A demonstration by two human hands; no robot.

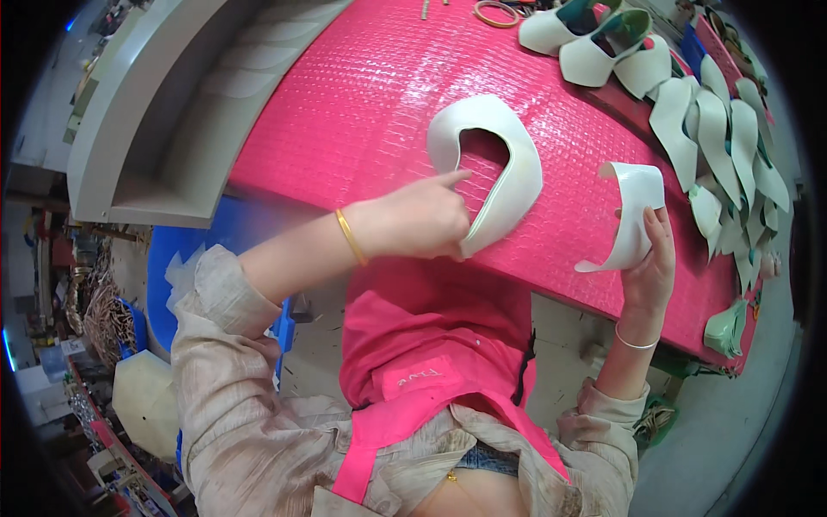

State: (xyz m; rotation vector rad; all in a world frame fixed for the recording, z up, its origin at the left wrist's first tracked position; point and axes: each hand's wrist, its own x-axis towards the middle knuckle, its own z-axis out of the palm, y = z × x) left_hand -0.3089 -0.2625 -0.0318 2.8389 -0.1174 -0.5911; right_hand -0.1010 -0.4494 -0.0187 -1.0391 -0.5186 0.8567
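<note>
Risk lies at the table edge: our left hand pinches the white upper lying flat there, forefinger extended, and a careless tug could crease it. Our right hand loosely holds a curved white strip, which may slip.

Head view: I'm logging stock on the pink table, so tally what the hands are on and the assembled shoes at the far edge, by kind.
Pale flat shoe upper under left hand: 1
Pale curved strip in right hand: 1
Assembled pale shoes at far edge: 2
Total: 4
</note>
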